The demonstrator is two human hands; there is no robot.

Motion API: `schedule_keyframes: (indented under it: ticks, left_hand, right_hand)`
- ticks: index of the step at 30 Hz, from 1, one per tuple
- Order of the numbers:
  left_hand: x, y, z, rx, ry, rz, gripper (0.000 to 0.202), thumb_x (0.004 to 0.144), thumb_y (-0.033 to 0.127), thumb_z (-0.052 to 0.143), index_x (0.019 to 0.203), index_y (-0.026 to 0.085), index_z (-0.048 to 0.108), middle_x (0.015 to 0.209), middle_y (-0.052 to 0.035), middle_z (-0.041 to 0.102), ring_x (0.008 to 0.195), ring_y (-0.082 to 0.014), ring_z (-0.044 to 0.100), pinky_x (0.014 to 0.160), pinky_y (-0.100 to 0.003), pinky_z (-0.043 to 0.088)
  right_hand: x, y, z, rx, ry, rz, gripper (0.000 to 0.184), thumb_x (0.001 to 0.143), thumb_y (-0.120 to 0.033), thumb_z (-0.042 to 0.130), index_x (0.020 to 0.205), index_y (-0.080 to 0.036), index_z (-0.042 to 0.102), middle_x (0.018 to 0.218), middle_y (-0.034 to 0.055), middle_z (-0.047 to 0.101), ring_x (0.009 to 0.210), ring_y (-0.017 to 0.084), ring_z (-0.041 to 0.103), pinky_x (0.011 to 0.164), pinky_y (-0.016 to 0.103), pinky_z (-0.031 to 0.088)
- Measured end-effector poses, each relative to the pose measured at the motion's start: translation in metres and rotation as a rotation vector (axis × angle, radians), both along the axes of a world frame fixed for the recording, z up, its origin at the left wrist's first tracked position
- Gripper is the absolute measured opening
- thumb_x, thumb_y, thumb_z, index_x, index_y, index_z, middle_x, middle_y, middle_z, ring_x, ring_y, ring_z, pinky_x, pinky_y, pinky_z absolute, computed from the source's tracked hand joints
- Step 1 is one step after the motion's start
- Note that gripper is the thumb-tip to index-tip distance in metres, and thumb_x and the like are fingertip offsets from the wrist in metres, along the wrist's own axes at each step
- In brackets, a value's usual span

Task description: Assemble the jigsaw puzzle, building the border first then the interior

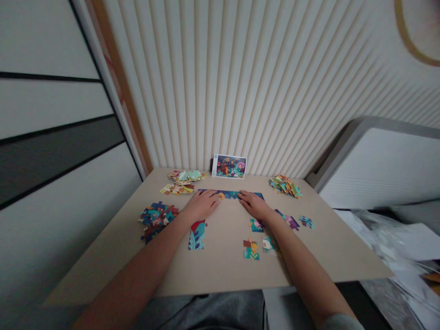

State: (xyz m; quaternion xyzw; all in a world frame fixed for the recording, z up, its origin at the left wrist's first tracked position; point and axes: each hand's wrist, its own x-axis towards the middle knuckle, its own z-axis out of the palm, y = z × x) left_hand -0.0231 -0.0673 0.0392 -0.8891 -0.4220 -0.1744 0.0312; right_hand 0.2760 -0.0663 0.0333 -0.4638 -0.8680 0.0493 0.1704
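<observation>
My left hand [202, 204] lies flat on the left end of a joined strip of dark blue jigsaw puzzle pieces [228, 195], fingers stretched out. Over the strip's right end rests my right hand [253, 204], also flat with its fingers extended. Parts of the strip are hidden under both hands. Below my left hand is a joined red and light blue puzzle section [197, 237], its top partly covered by the wrist. Near my right forearm lie a small teal section [256, 225], a brown and yellow section [251, 250] and a partly hidden white and teal section [268, 244].
A picture card [229, 167] leans against the ribbed wall. Loose puzzle pieces form a dark heap [158, 220] at left, a pale heap [185, 176] at back left and an orange-green heap [285, 186] at back right. Purple pieces [291, 222] and blue pieces [306, 222] lie right.
</observation>
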Motion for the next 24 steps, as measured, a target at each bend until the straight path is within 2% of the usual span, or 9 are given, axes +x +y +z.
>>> schedule_keyframes:
  ticks: [6,10,12,14,18,21,24]
  left_hand:
    - [-0.004,-0.009,0.006,0.045,0.004,0.020,0.040,0.106,0.042,0.036,0.128,0.026,0.065,0.138,-0.0080,0.062,0.127,-0.0258,0.056,0.109,-0.046,0.038]
    - [-0.011,-0.012,0.001,0.026,0.017,0.018,0.043,0.105,0.046,0.039,0.138,0.027,0.058,0.145,-0.0088,0.057,0.134,-0.0275,0.050,0.116,-0.050,0.031]
    - [-0.012,-0.012,-0.003,0.004,0.035,0.023,0.045,0.104,0.046,0.038,0.140,0.027,0.056,0.148,-0.0093,0.055,0.137,-0.0276,0.048,0.117,-0.050,0.030]
    - [-0.011,-0.011,-0.006,-0.004,0.038,0.037,0.044,0.105,0.046,0.037,0.140,0.027,0.057,0.148,-0.0096,0.055,0.138,-0.0278,0.047,0.117,-0.051,0.030]
    - [-0.008,-0.008,-0.006,0.001,0.030,0.047,0.044,0.105,0.044,0.037,0.138,0.025,0.058,0.146,-0.0111,0.057,0.135,-0.0289,0.050,0.114,-0.052,0.033]
    - [-0.007,-0.008,-0.006,0.015,0.026,0.033,0.044,0.105,0.044,0.036,0.138,0.024,0.059,0.144,-0.0123,0.057,0.133,-0.0293,0.051,0.113,-0.052,0.035]
    - [-0.007,-0.009,-0.005,0.039,0.025,0.029,0.042,0.106,0.041,0.036,0.136,0.025,0.060,0.142,-0.0128,0.059,0.131,-0.0296,0.053,0.112,-0.054,0.034]
  right_hand:
    - [0.004,-0.008,-0.004,-0.014,-0.018,-0.049,0.052,0.105,-0.046,0.037,0.152,-0.025,0.046,0.160,0.0102,0.040,0.150,0.025,0.034,0.122,0.054,0.025]
    - [0.018,-0.010,-0.003,0.022,0.064,-0.211,0.055,0.105,-0.048,0.035,0.156,-0.027,0.039,0.162,0.0102,0.038,0.151,0.027,0.032,0.121,0.059,0.024]
    - [0.030,-0.008,-0.001,0.054,0.114,-0.305,0.054,0.105,-0.045,0.034,0.154,-0.025,0.042,0.160,0.0119,0.040,0.149,0.028,0.035,0.120,0.060,0.026]
    - [0.044,-0.005,0.005,0.114,0.176,-0.381,0.052,0.105,-0.042,0.032,0.148,-0.019,0.051,0.155,0.0153,0.047,0.145,0.029,0.041,0.120,0.056,0.030]
    - [0.075,-0.009,0.030,0.188,0.262,-0.428,0.049,0.103,-0.038,0.036,0.134,-0.012,0.064,0.138,0.0188,0.063,0.132,0.029,0.056,0.115,0.049,0.040]
    - [0.097,-0.036,0.049,0.194,0.243,-0.423,0.044,0.101,-0.036,0.040,0.129,-0.015,0.068,0.131,0.0156,0.068,0.124,0.030,0.062,0.110,0.051,0.045]
    - [0.107,-0.088,0.052,0.221,0.245,-0.500,0.041,0.100,-0.038,0.044,0.125,-0.019,0.070,0.127,0.0137,0.071,0.120,0.030,0.064,0.107,0.051,0.047]
